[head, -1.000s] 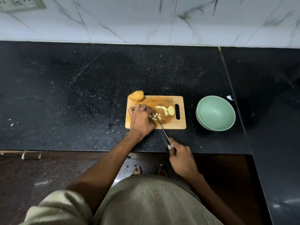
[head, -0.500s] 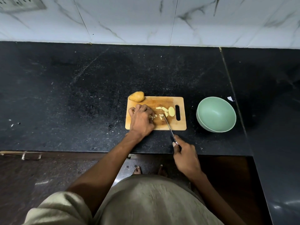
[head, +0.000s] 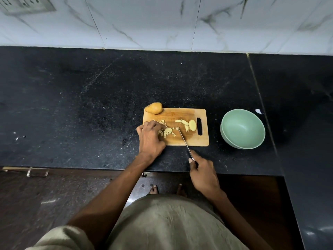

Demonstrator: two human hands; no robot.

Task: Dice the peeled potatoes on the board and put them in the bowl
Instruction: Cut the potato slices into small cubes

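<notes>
Looking at the last second, your left hand [head: 151, 137] had slid toward the left end of the board [head: 187, 139], and that uncovered a decent heap of diced potato [head: 166, 131] that was mostly hidden under it before. Your fingers were curled over the left edge of that heap, pressing or bunching it together; I honestly couldn't tell if they'd actually got hold of any cubes.

Your right hand [head: 203, 173] had drifted right and a bit further forward over the table [head: 90, 105], fingers wrapped tight round the handle of the knife [head: 183, 141]. The blade was angled up and left, with its tip down on the board just right of the dice.

So my read: you were between cuts, tidying the pile rather than slicing. Not much about the bigger picture had changed. The thicker slices [head: 186, 123] sat where they'd been, near the board's handle slot, uncut. The whole potato [head: 154, 108] was parked on the far left corner of the board, untouched. The green bowl [head: 242, 129] stood to the right of the board, apart from it, and showed nothing inside.

Probably well under halfway, then. One thing I'd watch: the left fingertips were close to that knife tip.
</notes>
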